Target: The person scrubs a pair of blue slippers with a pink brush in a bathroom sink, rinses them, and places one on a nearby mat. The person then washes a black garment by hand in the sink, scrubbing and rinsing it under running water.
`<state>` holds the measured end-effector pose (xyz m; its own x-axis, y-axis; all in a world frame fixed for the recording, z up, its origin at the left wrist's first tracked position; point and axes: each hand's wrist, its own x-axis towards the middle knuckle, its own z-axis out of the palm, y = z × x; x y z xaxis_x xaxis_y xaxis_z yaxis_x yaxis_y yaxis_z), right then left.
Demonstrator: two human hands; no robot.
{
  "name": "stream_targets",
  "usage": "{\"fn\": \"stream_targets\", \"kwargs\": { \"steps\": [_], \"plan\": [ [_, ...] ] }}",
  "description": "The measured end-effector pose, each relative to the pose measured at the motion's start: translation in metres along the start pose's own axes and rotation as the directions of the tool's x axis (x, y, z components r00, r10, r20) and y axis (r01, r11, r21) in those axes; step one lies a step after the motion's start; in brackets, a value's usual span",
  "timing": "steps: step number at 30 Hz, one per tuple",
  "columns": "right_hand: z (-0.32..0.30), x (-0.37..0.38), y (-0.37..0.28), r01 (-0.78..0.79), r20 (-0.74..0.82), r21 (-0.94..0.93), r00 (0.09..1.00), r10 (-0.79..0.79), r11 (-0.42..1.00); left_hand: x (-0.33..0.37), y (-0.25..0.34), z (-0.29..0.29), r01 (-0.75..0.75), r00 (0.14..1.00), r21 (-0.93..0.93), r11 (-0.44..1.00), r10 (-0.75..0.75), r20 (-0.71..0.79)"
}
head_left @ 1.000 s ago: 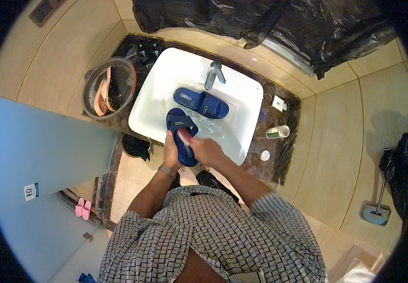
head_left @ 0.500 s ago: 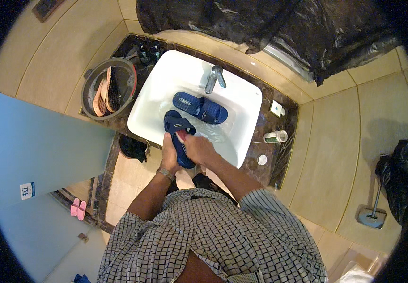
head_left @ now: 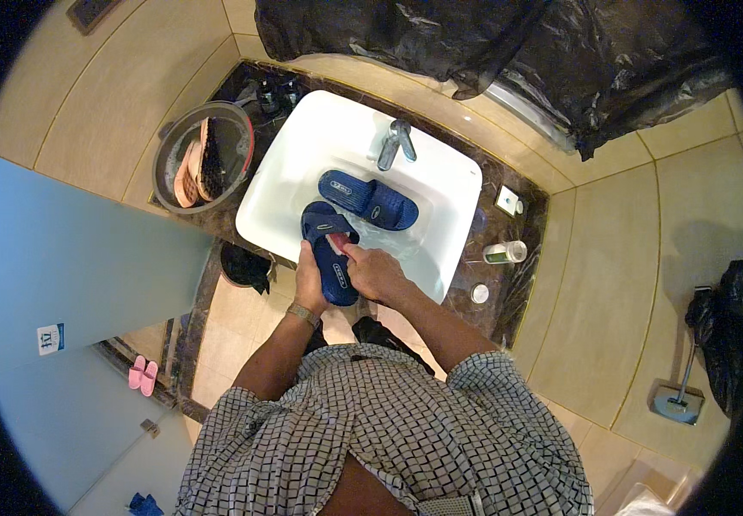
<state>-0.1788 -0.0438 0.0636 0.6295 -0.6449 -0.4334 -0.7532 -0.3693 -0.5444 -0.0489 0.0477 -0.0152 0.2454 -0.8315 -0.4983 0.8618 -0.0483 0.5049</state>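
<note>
Over the near edge of the white sink [head_left: 273, 185], my left hand [head_left: 310, 279] is closed on the side of a blue slide sandal [head_left: 334, 271], holding it sole down and strap away from me. My right hand [head_left: 377, 273] grips a red-handled scrub brush [head_left: 338, 243], its pale bristles against the insole near the strap. Much of the brush is hidden by my fingers. The matching blue slide sandal [head_left: 366, 199] lies in the sink below the chrome faucet [head_left: 396, 144], in what looks like shallow water.
On the dark counter at left stands a grey basin [head_left: 202, 159] with pink-tan sandals in soapy water. A clear jar [head_left: 505, 252], a white lid [head_left: 480, 293] and a small white box [head_left: 507, 201] sit at right. A blue partition [head_left: 88, 249] stands left; black plastic [head_left: 492, 52] hangs above.
My right hand has shifted slightly right and down, so more of the brush and the insole shows. My left hand keeps its hold on the sandal.
</note>
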Motion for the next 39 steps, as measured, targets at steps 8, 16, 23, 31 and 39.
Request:
{"fn": "stream_targets", "kwargs": {
  "steps": [8, 16, 23, 31, 39],
  "plan": [
    [0.010, 0.021, -0.030, -0.104, 0.023, 0.054, 0.994, 0.103, 0.993, 0.011, -0.013, -0.013, 0.006, 0.998, -0.062, 0.998, -0.010, -0.064],
    [0.013, 0.009, -0.019, 0.076, 0.114, 0.004, 0.991, -0.076, 0.997, 0.010, -0.014, -0.016, -0.010, 0.999, -0.113, 0.994, 0.005, -0.047],
    [0.003, -0.049, -0.016, 0.023, 0.111, -0.026, 0.994, -0.020, 0.999, 0.011, -0.022, -0.028, -0.047, 0.998, -0.059, 0.997, 0.045, -0.032],
    [0.011, -0.006, -0.002, 0.104, -0.013, 0.072, 0.995, -0.103, 0.992, 0.017, -0.017, -0.023, -0.095, 0.995, -0.094, 0.991, 0.092, -0.036],
    [0.002, -0.042, 0.014, 0.135, 0.009, 0.150, 0.990, -0.138, 0.979, 0.016, -0.004, -0.013, -0.126, 0.989, -0.011, 0.992, 0.125, -0.078]
  ]
}}
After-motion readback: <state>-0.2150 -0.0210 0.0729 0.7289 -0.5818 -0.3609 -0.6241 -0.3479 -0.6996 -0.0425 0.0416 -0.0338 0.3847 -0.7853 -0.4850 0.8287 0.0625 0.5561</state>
